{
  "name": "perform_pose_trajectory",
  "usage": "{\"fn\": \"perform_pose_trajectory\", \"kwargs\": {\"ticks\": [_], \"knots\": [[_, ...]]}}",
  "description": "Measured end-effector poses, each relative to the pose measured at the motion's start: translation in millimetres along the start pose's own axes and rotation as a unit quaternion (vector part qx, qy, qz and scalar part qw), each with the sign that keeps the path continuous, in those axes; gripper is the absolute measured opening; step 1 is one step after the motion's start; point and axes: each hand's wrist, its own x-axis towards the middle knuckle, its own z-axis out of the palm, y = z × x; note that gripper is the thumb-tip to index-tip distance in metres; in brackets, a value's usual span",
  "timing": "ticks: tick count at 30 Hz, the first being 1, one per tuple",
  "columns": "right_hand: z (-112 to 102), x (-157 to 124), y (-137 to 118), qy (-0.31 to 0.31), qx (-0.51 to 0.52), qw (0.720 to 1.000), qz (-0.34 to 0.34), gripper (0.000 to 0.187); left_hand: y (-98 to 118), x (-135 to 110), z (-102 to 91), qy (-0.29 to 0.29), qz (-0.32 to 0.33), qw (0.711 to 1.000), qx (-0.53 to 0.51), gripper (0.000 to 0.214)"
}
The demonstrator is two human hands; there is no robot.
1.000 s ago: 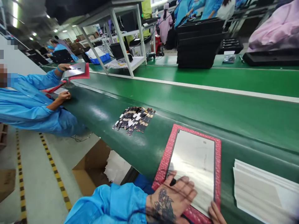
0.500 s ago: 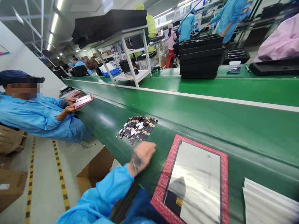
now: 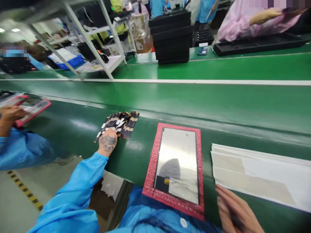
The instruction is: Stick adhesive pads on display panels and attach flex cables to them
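My left hand point(image 3: 107, 143), tattooed on its back, reaches out to a pile of small black flex strips point(image 3: 119, 124) on the green bench and rests on its near edge; the fingers are hidden under the hand. In front of me lies a shiny metal panel point(image 3: 178, 160) in a red padded tray point(image 3: 152, 164). My right hand point(image 3: 236, 212) lies at the bottom right, fingers stretched out, touching the near edge of a stack of white sheets point(image 3: 259, 173).
A green conveyor belt point(image 3: 206, 100) runs behind the bench. Black trays point(image 3: 170, 35) are stacked beyond it beside a white rack point(image 3: 97, 42). A co-worker's hands point(image 3: 9, 115) hold another red tray point(image 3: 34, 108) at the left. A cardboard box sits under the bench.
My left hand left the panel, swung left and now rests on the strip pile. My right hand has come to the white sheets. The view turned downward and to the right.
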Motion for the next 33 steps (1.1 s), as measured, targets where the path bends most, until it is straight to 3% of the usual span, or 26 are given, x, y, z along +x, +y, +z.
{"fn": "perform_pose_trajectory", "kwargs": {"ticks": [5, 10, 12, 14, 17, 19, 20, 22, 23, 24, 26, 27, 29, 33], "knots": [[7, 2, -24, 0.050, 0.016, 0.998, 0.018, 0.033, 0, 2, -6.4, 0.027, 0.013, 0.999, -0.023, 0.029], [5, -1, -36, 0.019, 0.060, 0.986, 0.152, 0.033, -4, 3, -15.5, 0.130, 0.054, 0.978, -0.154, 0.038], [1, -3, -38, 0.016, 0.042, 0.984, 0.172, 0.032, -8, 5, -25.3, 0.133, 0.012, 0.968, -0.213, 0.041], [-2, -3, -39, 0.024, 0.013, 0.983, 0.180, 0.031, -11, 5, -39.1, 0.117, -0.075, 0.947, -0.290, 0.039], [-1, 6, -44, -0.008, 0.029, 0.983, 0.181, 0.023, 2, -7, -62.0, 0.101, -0.177, 0.889, -0.410, 0.032], [7, 19, -51, -0.120, 0.090, 0.972, 0.182, 0.017, 27, -24, -74.6, 0.047, -0.190, 0.845, -0.498, 0.032], [13, 28, -56, -0.188, 0.124, 0.957, 0.185, 0.018, 44, -34, -79.5, -0.040, -0.188, 0.793, -0.578, 0.032], [27, 46, -66, -0.301, 0.178, 0.913, 0.208, 0.027, 83, -51, -85.8, -0.180, -0.151, 0.743, -0.626, 0.038], [34, 55, -70, -0.343, 0.200, 0.889, 0.229, 0.032, 103, -57, -87.4, -0.299, -0.119, 0.684, -0.654, 0.040], [41, 63, -74, -0.378, 0.224, 0.863, 0.250, 0.034, 120, -62, -88.0, -0.378, -0.092, 0.626, -0.676, 0.042], [50, 75, -80, -0.435, 0.273, 0.808, 0.289, 0.033, 147, -65, -87.1, -0.456, -0.056, 0.546, -0.700, 0.045], [52, 78, -81, -0.453, 0.295, 0.786, 0.302, 0.031, 156, -65, -86.0, -0.469, -0.047, 0.526, -0.707, 0.045], [53, 83, -82, -0.465, 0.328, 0.755, 0.324, 0.027, 166, -62, -83.3, -0.476, -0.038, 0.515, -0.712, 0.046], [51, 86, -80, -0.472, 0.344, 0.732, 0.352, 0.023, 169, -56, -78.3, -0.481, -0.024, 0.520, -0.706, 0.042]]}}
